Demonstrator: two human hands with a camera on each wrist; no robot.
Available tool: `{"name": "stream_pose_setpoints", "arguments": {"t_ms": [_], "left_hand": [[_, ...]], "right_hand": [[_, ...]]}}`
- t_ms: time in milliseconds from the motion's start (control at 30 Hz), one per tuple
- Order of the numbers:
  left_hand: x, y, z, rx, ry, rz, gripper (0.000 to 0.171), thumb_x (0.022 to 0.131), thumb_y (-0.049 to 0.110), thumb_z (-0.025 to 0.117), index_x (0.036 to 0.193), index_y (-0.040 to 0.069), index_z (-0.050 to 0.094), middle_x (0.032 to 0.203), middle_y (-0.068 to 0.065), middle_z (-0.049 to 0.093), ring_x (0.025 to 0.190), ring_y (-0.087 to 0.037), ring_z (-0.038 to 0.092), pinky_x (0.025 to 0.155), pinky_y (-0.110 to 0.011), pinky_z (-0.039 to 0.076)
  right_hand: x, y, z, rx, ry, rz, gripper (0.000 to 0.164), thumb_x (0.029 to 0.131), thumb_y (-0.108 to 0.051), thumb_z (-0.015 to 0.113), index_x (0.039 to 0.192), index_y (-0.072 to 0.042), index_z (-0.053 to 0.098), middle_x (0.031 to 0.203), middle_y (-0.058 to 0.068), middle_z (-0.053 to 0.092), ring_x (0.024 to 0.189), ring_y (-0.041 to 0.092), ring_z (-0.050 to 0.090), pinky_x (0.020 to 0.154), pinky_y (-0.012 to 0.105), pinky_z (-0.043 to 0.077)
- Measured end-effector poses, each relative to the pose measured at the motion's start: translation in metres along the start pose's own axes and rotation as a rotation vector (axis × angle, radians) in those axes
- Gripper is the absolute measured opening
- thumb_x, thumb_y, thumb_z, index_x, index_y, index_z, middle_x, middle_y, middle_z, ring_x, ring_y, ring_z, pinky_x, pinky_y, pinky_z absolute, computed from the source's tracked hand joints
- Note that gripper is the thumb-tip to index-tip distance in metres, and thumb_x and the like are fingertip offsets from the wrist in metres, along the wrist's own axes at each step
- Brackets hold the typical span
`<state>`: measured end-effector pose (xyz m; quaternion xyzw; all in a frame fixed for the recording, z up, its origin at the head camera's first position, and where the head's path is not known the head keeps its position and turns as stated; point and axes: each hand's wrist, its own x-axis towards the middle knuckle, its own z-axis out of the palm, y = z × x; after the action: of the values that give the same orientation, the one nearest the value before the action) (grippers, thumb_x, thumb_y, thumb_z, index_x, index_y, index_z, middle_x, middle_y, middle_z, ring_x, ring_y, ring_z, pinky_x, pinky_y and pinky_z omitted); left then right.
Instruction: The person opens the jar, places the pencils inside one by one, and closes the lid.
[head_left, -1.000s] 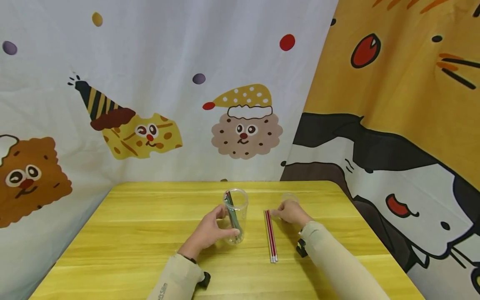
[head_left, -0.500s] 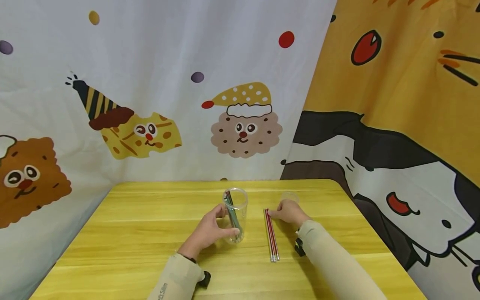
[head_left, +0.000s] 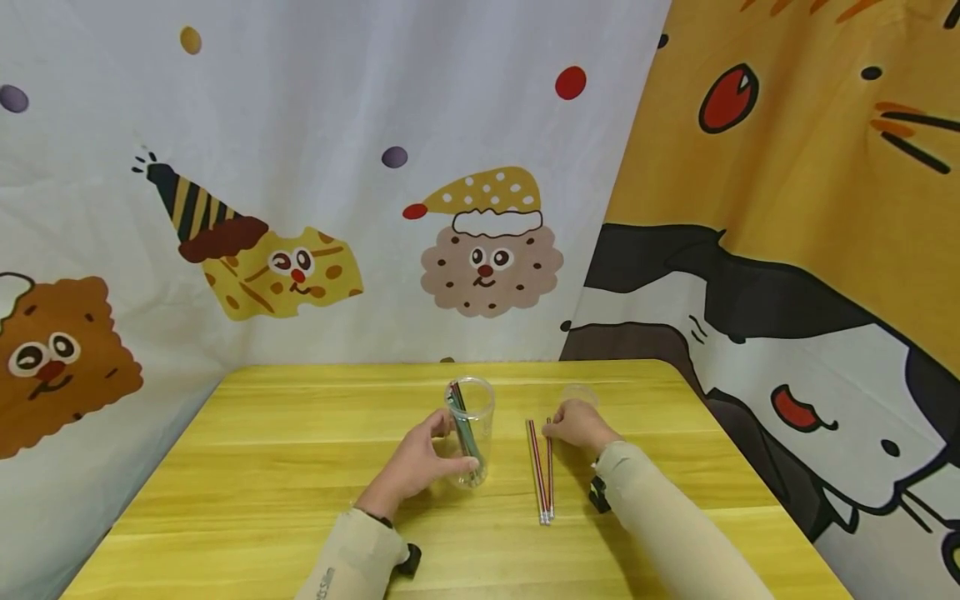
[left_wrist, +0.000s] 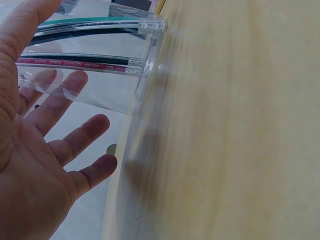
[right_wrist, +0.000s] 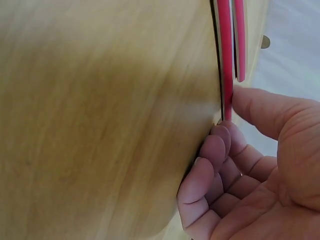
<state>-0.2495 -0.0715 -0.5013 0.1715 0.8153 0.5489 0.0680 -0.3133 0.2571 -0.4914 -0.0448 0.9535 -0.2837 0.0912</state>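
Grasped lightly between the thumb and fingers of the left hand (head_left: 408, 467) is a clear plastic cup (head_left: 486, 432): the thumb is set low on its near side, the forefinger is placed higher at the left, and the two lowest fingers are seen, in the left-wrist view, to be spread clear of the wall. On the left sleeve (head_left: 352, 550) dark lettering (head_left: 326, 583) is printed, of which only the ending, apparently "Slim", can be made out; fine print is also borne by a red-striped pencil (left_wrist: 75, 63) inside the cup, too small to be read with certainty. By the right hand (head_left: 581, 425), the far end of a loose pencil (head_left: 550, 471), likewise striped in red, is pinched between thumb and fingertips, the remaining fingers being curled inward. From this pinch the shaft is directed toward the wearer, and its silver end is brought close to those of the neighbouring pencils (head_left: 537, 471); the far ends are separated, so that a narrow V is formed. These pencils are laid on the yellow wood-grain table (head_left: 300, 500), between the cup and the right hand. The cup is stood upright, and within it a green-striped pencil (left_wrist: 90, 21) and others are leaned to the left, their metal-capped ends lowermost. Behind the right hand, a clear round object (head_left: 581, 389) is partly hidden.
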Motion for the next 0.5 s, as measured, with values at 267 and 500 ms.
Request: {"name": "stream_pose_setpoints", "arguments": {"t_ms": [267, 500], "left_hand": [[-0.0005, 0.0022, -0.0001, 0.006, 0.004, -0.007, 0.052, 0.086, 0.039, 0.092, 0.128, 0.034, 0.063, 0.135, 0.003, 0.068, 0.144, -0.037, 0.053, 0.110, -0.064, 0.049], [-0.0010, 0.0030, -0.0001, 0.017, 0.008, -0.011, 0.052, 0.086, 0.039, 0.092, 0.128, 0.032, 0.063, 0.137, 0.001, 0.068, 0.143, -0.037, 0.054, 0.109, -0.064, 0.050]], "right_hand": [[0.0027, 0.0019, -0.0030, -0.028, 0.017, -0.011, 0.057, 0.099, -0.008, 0.071, 0.052, -0.020, 0.040, 0.048, -0.009, 0.027, 0.046, 0.008, 0.021, 0.048, 0.024, 0.023], [0.0031, -0.0004, -0.0036, -0.062, 0.037, -0.022, 0.053, 0.092, 0.002, 0.064, 0.055, -0.019, 0.033, 0.053, -0.008, 0.020, 0.051, 0.010, 0.015, 0.050, 0.026, 0.017]]}}
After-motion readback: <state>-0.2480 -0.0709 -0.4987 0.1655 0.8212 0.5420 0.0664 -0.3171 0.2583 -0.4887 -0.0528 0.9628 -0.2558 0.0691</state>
